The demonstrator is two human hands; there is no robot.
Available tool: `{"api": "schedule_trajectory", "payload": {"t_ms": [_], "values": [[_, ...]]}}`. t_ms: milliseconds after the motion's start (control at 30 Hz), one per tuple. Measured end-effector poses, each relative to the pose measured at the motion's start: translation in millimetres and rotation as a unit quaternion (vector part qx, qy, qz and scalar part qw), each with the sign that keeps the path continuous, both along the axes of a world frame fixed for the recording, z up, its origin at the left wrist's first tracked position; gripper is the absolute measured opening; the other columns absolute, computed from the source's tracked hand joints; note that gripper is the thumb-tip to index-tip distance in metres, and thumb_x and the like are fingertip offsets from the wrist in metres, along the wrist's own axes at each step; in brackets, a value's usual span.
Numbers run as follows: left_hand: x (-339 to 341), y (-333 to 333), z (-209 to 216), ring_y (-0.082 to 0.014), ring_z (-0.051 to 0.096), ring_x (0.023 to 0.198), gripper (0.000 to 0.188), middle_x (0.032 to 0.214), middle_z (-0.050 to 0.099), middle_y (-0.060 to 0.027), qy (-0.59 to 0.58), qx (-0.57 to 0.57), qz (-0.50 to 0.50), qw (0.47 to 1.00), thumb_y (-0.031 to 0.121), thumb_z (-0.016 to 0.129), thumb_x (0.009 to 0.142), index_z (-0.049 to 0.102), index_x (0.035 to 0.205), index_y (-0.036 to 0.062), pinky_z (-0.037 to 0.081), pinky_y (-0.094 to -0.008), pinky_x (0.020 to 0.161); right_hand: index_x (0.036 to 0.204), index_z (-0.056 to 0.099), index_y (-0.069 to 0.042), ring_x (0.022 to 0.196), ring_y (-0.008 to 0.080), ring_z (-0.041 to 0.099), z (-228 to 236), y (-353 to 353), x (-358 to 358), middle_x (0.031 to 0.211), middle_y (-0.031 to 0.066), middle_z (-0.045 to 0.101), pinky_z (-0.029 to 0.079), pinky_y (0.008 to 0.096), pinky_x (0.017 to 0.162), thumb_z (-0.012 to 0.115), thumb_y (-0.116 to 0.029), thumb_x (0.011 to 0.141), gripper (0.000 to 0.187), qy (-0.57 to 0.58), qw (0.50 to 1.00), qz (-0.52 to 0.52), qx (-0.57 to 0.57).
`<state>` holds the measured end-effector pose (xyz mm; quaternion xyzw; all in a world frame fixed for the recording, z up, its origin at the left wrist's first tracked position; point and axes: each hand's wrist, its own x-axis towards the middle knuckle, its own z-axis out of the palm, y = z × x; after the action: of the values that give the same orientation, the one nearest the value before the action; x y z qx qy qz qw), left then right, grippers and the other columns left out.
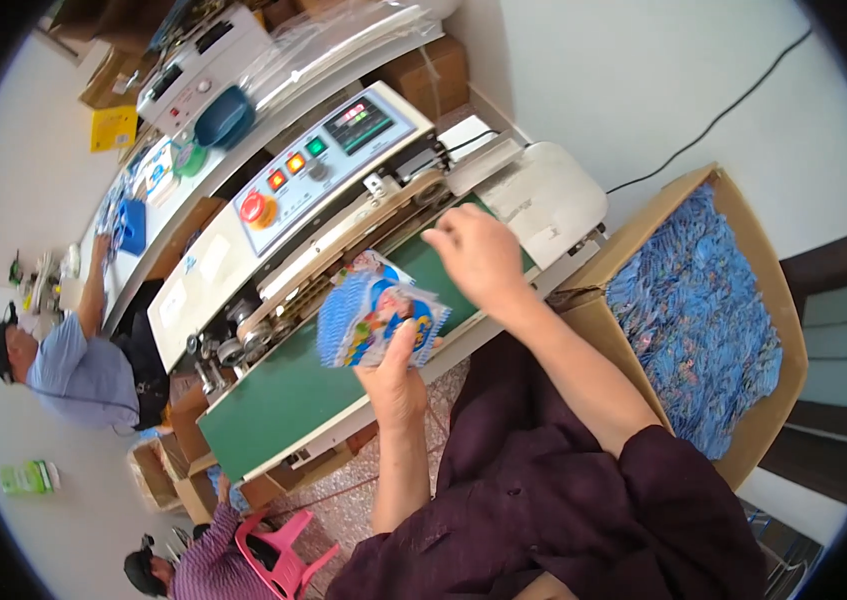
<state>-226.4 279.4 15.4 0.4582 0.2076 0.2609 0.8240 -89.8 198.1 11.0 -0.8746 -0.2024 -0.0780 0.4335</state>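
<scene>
My left hand (396, 385) is closed around a fanned stack of blue printed plastic packets (368, 325), thumb on top. The stack is held over the green conveyor belt (293, 405) of a band sealing machine. Just behind it, another packet (373, 263) shows at the sealing track (318, 275), partly covered by the stack. To the right, my right hand (483, 260) hovers over the belt near the track's right end. Its fingers are curled in, and whatever they may hold cannot be made out.
The machine's control panel (328, 165) has lit buttons and a red stop knob. A cardboard box (788, 370) full of blue packets stands at my right. Two people work at the left, one by a white table (168, 220), one near a pink chair (288, 560).
</scene>
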Motion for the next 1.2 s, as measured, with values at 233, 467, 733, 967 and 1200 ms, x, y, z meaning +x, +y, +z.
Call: {"api": "schedule_trajectory", "payload": {"t_ms": [233,467,733,967,1200], "values": [[20.2,-13.1,-2.8,-0.0144,0.062,0.083,0.034,0.099,0.062,-0.0061,-0.015,-0.079,-0.042,0.996,0.003,0.068,0.078,0.056,0.11,0.0028,0.054,-0.028,0.059,0.082,0.06,0.0,0.068,0.0052,0.049,16.2,-29.5,-21.2,0.073,-0.0004,0.057,0.04,0.0208,0.062,0.055,-0.013,0.089,0.015,0.249,0.938,0.15,0.187],[33.9,-14.0,0.8,-0.0124,0.063,0.078,0.031,0.096,0.064,-0.0045,0.009,-0.092,-0.088,0.992,0.01,0.069,0.078,0.059,0.107,0.0029,0.054,-0.0261,0.058,0.086,0.06,0.001,0.076,0.0076,0.05,19.1,-44.9,-28.4,0.085,-0.0006,0.053,0.04,0.0198,0.068,0.057,-0.009,0.088,0.01,0.21,0.935,0.115,0.26],[44.5,-19.0,-0.2,-0.0104,0.062,0.077,0.03,0.094,0.064,-0.0026,0.0,-0.107,-0.117,0.987,0.012,0.072,0.077,0.061,0.104,0.005,0.053,-0.0252,0.058,0.079,0.055,-0.001,0.077,0.0048,0.047,17.4,-45.0,-32.4,0.08,-0.0024,0.05,0.039,0.0197,0.067,0.059,-0.001,0.085,0.007,0.126,0.965,0.07,0.221],[57.4,-18.8,-5.0,-0.0119,0.063,0.079,0.028,0.094,0.065,-0.004,-0.028,-0.061,-0.102,0.993,0.012,0.071,0.077,0.063,0.103,0.0052,0.053,-0.0255,0.059,0.089,0.056,-0.003,0.075,0.0049,0.051,7.7,-46.2,-27.2,0.081,-0.0011,0.054,0.045,0.0212,0.063,0.057,-0.004,0.087,0.003,0.305,0.838,0.114,0.438],[58.1,-12.6,-8.4,-0.0156,0.064,0.08,0.033,0.097,0.065,-0.007,-0.038,-0.054,-0.121,0.99,0.007,0.067,0.079,0.057,0.11,0.0016,0.055,-0.0276,0.058,0.094,0.055,-0.003,0.082,0.0072,0.055,-0.6,-52.4,-13.7,0.089,0.0019,0.059,0.046,0.0222,0.072,0.063,-0.002,0.083,0.014,0.382,0.782,0.189,0.456]]}}
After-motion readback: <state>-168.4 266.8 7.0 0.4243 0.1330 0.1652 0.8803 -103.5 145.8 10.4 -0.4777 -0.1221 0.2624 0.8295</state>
